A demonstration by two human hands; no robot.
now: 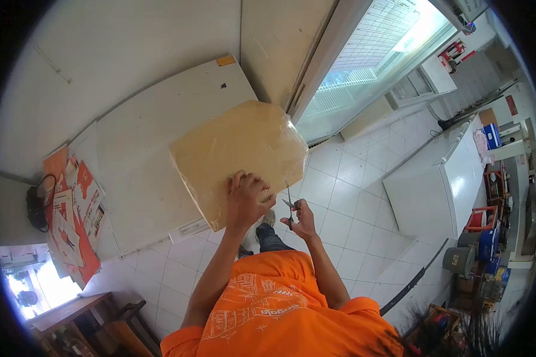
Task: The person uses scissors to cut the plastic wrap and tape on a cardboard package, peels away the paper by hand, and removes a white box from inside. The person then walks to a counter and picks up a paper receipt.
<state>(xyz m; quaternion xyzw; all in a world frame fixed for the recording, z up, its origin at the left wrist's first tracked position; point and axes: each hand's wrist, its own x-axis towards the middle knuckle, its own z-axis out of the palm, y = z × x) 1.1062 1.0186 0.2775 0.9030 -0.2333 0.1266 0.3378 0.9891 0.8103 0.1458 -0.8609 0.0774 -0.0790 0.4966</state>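
A tan cardboard box (238, 152) wrapped in shiny clear tape rests on the edge of a white chest freezer lid (143, 172). My left hand (248, 196) presses flat on the box's near edge, fingers curled over it. My right hand (302, 219) grips a pair of scissors (290, 204) whose blades point up at the box's right edge, close to the tape. My orange shirt fills the bottom of the view.
Orange and white leaflets (71, 214) lie at the freezer's left end beside a black cable (37, 208). A glass-door cooler (375, 53) stands behind, another white freezer (435, 184) to the right. Crates and buckets (476, 244) crowd the far right on the tiled floor.
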